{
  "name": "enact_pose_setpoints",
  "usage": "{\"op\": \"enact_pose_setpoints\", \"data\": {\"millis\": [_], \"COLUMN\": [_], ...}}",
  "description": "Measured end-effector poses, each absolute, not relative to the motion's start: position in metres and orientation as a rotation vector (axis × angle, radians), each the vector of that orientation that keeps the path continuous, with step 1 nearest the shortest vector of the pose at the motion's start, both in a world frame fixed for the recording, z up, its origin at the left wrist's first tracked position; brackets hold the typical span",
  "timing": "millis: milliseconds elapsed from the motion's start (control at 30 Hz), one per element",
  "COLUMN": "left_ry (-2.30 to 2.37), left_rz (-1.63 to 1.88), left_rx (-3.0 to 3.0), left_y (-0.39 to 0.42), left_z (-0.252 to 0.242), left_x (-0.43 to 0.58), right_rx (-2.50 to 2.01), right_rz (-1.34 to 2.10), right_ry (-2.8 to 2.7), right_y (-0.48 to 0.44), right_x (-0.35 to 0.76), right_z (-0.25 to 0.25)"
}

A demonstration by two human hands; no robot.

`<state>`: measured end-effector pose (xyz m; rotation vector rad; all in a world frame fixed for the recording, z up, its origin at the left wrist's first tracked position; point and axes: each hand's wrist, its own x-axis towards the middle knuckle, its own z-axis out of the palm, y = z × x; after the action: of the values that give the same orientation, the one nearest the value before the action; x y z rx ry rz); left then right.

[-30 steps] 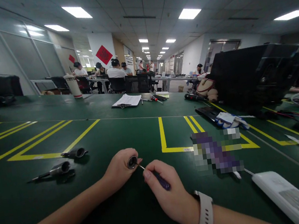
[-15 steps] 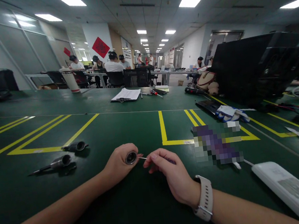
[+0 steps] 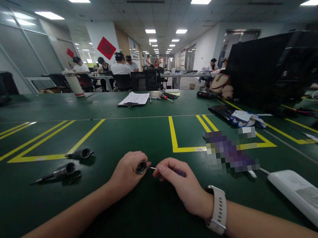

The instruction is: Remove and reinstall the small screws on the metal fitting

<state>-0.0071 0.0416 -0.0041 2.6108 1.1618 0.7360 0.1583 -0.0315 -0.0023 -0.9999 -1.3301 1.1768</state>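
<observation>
My left hand (image 3: 128, 171) is wrapped round a dark cylindrical part; its round hollow metal end (image 3: 141, 167) faces me and the rest is hidden in the fist. In my right hand (image 3: 179, 180) a small screwdriver (image 3: 181, 172) is pinched, with a thin metal shaft and a dark purple handle end showing. The shaft points left at the side of the cylindrical part; whether its tip touches is hidden by the fingers. Left of my hands lie a dark pointed metal piece with a hollow end (image 3: 59, 172), a shorter hollow black piece (image 3: 81, 154) and a small dark bit (image 3: 75, 178).
A white power strip (image 3: 310, 196) lies at right, near a blurred-out purple object (image 3: 229, 150). Gloves (image 3: 245, 117) and a large black case (image 3: 276, 72) stand behind. Farther back are a clipboard with papers (image 3: 134, 98), a red screwdriver (image 3: 165, 97) and a cup (image 3: 75, 85). People sit beyond.
The cylindrical part's open end has turned slightly and shifted a little right. Both hands keep their hold and nearly the same place.
</observation>
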Motion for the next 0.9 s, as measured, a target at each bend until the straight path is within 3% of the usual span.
{"op": "enact_pose_setpoints", "data": {"millis": [200,567,900], "left_ry": [1.102,1.217,1.055], "left_rz": [0.77,0.685,0.828], "left_rx": [2.459,2.678,2.442], "left_y": [0.0454,0.0419,0.0463], "left_z": [-0.0068,-0.0047,-0.0087], "left_x": [-0.0096,-0.0068,-0.0097], "right_rx": [-0.838,-1.059,-0.82], "right_rz": [1.436,1.13,1.436], "right_ry": [-1.088,-1.397,-1.07], "right_y": [-0.0241,-0.0328,-0.0248], "right_x": [0.1601,0.1594,0.158], "right_z": [-0.0076,-0.003,-0.0101]}}
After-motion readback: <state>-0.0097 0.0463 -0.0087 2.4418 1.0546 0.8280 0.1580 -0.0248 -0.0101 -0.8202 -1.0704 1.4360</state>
